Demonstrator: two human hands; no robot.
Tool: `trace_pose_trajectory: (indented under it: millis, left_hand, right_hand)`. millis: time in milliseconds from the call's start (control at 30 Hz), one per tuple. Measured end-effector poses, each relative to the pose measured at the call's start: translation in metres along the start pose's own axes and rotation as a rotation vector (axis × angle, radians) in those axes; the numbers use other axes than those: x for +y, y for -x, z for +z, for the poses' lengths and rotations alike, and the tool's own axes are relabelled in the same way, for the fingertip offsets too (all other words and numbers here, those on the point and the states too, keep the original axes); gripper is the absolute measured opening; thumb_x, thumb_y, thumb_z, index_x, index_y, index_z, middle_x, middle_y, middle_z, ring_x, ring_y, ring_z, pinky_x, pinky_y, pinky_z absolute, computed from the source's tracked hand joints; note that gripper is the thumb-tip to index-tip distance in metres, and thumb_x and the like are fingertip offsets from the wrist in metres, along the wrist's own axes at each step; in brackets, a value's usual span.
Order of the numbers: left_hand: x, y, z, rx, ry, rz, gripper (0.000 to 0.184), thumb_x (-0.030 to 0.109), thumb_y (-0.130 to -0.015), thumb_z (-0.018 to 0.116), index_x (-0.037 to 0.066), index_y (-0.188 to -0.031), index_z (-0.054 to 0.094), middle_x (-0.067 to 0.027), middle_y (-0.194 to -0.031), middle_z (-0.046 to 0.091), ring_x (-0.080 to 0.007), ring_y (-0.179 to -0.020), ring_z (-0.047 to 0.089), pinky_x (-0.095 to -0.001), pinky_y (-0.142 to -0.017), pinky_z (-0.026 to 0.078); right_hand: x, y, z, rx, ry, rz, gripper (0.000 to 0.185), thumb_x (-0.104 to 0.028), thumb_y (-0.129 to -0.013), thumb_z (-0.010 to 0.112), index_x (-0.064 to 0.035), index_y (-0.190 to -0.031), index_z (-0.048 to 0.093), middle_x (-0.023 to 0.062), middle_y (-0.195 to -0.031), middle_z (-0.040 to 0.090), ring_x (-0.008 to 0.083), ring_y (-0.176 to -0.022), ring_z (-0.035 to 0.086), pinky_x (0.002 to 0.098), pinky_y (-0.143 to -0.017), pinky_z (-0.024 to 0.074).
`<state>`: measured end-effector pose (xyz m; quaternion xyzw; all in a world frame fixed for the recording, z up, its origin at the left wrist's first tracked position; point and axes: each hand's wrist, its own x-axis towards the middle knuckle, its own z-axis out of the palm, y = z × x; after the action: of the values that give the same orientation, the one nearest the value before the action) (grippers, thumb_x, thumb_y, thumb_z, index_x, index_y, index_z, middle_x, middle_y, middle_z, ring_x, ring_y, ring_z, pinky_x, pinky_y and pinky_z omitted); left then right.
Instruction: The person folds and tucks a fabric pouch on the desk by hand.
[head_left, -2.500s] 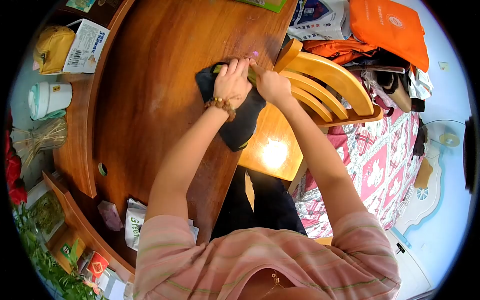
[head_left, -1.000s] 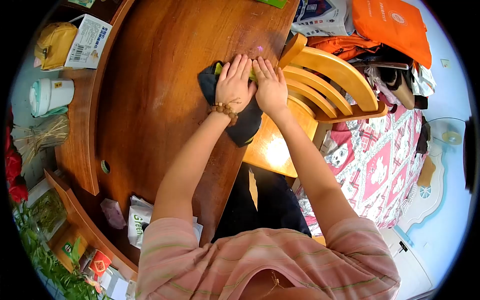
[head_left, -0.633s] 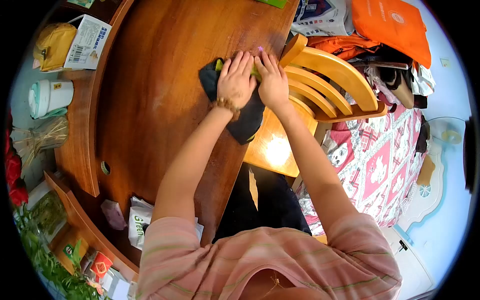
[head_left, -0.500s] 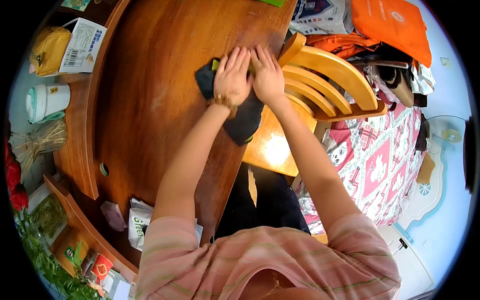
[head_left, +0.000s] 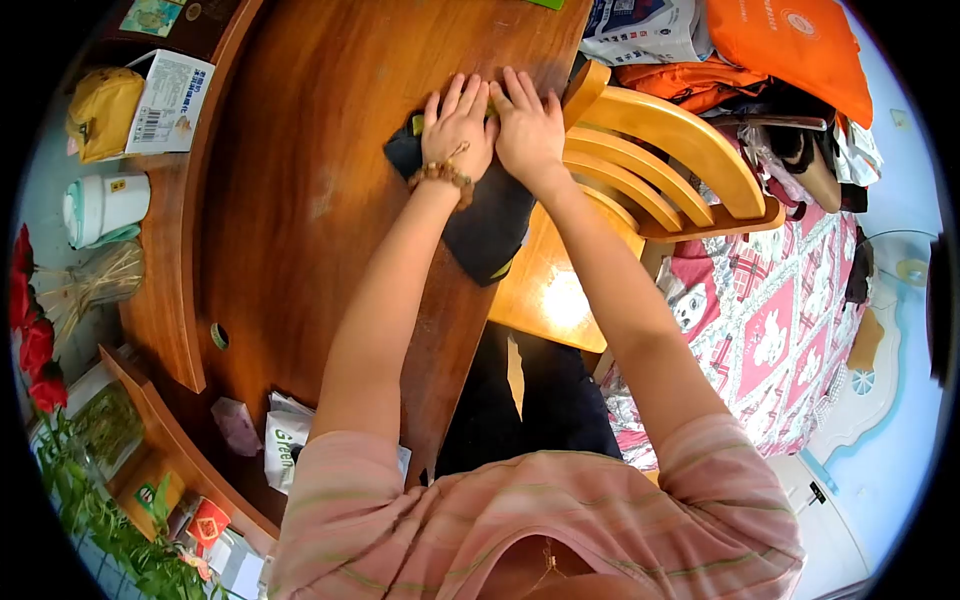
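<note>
A dark cloth with yellow edging lies bunched on the wooden desk, and one corner reaches the desk's edge by the chair. My left hand, with a beaded bracelet at the wrist, presses flat on the cloth with its fingers stretched forward. Beside it, my right hand also lies palm down, its fingers extended and a little apart. The two hands almost touch at the thumbs. What lies directly beneath the palms is hidden.
A wooden chair stands close against the desk on the right. Along the left, a raised shelf carries a white box and a white canister. A plastic bag and a pinkish crystal-like block sit nearer me.
Both hands have slid a little farther away from me, and the right fingers have spread somewhat. The cloth has shifted slightly under them. My view has moved slightly as well.
</note>
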<state>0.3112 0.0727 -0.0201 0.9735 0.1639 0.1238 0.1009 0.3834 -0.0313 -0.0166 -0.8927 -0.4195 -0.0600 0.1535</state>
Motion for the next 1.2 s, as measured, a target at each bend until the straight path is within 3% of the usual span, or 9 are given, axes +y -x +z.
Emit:
trace_pose_trajectory:
  millis: [200, 400, 600, 733, 933, 1067, 1200]
  left_hand:
    - [0.012, 0.046, -0.008, 0.008, 0.138, -0.016, 0.052, 0.029, -0.095, 0.055, 0.008, -0.143, 0.051, -0.004, -0.151, 0.046, -0.0221, -0.145, 0.033, -0.0457, -0.119, 0.021]
    - [0.004, 0.002, -0.006, -0.008, -0.081, -0.019, 0.049, 0.031, -0.094, 0.055, 0.011, -0.139, 0.056, -0.0004, -0.152, 0.044, -0.0212, -0.146, 0.029, -0.0477, -0.117, 0.022]
    - [0.005, 0.035, -0.011, 0.023, 0.094, -0.077, 0.048, 0.032, -0.093, 0.057, 0.015, -0.138, 0.058, -0.0069, -0.155, 0.038, -0.0283, -0.146, 0.029, -0.0471, -0.116, 0.023]
    - [-0.001, 0.009, -0.005, 0.124, 0.028, -0.077, 0.045, 0.031, -0.09, 0.059, 0.014, -0.132, 0.063, -0.009, -0.152, 0.041, -0.028, -0.143, 0.032, -0.0468, -0.115, 0.025]
    - [0.005, 0.037, -0.011, 0.048, 0.079, -0.082, 0.044, 0.03, -0.093, 0.057, 0.016, -0.135, 0.061, -0.0091, -0.153, 0.041, -0.0288, -0.143, 0.032, -0.0469, -0.114, 0.026]
    - [-0.008, 0.01, -0.005, 0.12, 0.006, -0.093, 0.046, 0.035, -0.094, 0.054, 0.013, -0.134, 0.062, -0.0094, -0.153, 0.041, -0.0288, -0.143, 0.032, -0.0467, -0.113, 0.026]
    - [0.004, 0.022, -0.004, 0.086, 0.036, -0.059, 0.048, 0.033, -0.093, 0.057, 0.013, -0.136, 0.059, -0.0086, -0.153, 0.04, -0.0275, -0.143, 0.032, -0.047, -0.113, 0.027]
  right_hand:
    - [-0.005, 0.039, -0.006, -0.057, -0.046, -0.012, 0.049, -0.02, -0.088, 0.056, -0.009, -0.136, 0.056, 0.0108, -0.15, 0.044, 0.0246, -0.143, 0.035, 0.0486, -0.117, 0.0229]
    - [0.009, -0.013, -0.002, -0.116, -0.064, 0.04, 0.046, -0.02, -0.09, 0.056, -0.016, -0.136, 0.058, 0.0113, -0.153, 0.041, 0.0247, -0.145, 0.032, 0.0492, -0.118, 0.0215]
    - [0.004, 0.02, -0.008, -0.179, -0.154, 0.083, 0.047, -0.019, -0.092, 0.053, -0.0229, -0.139, 0.056, 0.0112, -0.156, 0.035, 0.0243, -0.147, 0.028, 0.0469, -0.119, 0.0196]
    - [0.013, -0.01, -0.003, -0.163, -0.11, 0.019, 0.049, -0.018, -0.092, 0.053, -0.0233, -0.14, 0.055, 0.0105, -0.157, 0.035, 0.024, -0.148, 0.027, 0.0464, -0.119, 0.0199]
    - [0.012, 0.018, -0.013, -0.205, -0.124, 0.0, 0.047, -0.017, -0.094, 0.05, -0.0241, -0.14, 0.056, 0.008, -0.159, 0.031, 0.0231, -0.148, 0.026, 0.0447, -0.12, 0.0193]
    - [0.005, -0.016, -0.002, -0.198, -0.086, -0.012, 0.046, -0.018, -0.095, 0.05, -0.0248, -0.14, 0.057, 0.0062, -0.16, 0.03, 0.0223, -0.149, 0.023, 0.0436, -0.121, 0.0161]
    - [0.017, 0.004, -0.011, -0.18, -0.118, -0.012, 0.046, -0.018, -0.093, 0.052, -0.0237, -0.139, 0.057, 0.0089, -0.159, 0.031, 0.0243, -0.148, 0.026, 0.0435, -0.12, 0.0194]
